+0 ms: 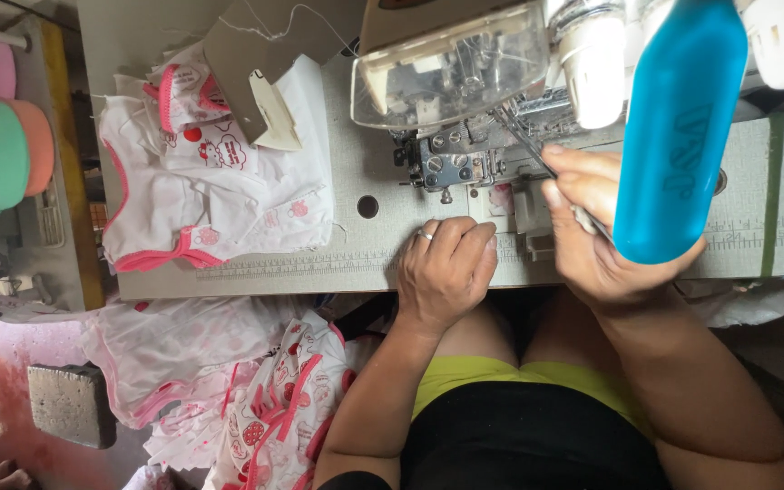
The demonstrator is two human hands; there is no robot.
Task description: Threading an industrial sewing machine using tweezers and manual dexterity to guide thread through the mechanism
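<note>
Closest to me the blue bottle (681, 136) hangs over my right hand (592, 227), pinched shut on thin tweezers (537, 154) at the sewing machine (465, 118) needle area, threading I judge, while my left hand (446, 268) rests curled, holding nothing, at the bench (365, 254) front edge.

Tweezers' (537, 154) tips hidden under the sewing machine (465, 82)

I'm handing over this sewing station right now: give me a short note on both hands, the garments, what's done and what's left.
Left hand: closed, knuckles resting on the grey machine table before the needle area.
Right hand: grips thin metal tweezers, tips at the silver sewing head.
Done, seemingly: white garments with pink trim stacked on the table's left.
Left, seemingly: pink-and-white printed pieces heaped below the table edge. No fabric clearly under the needle.
</note>
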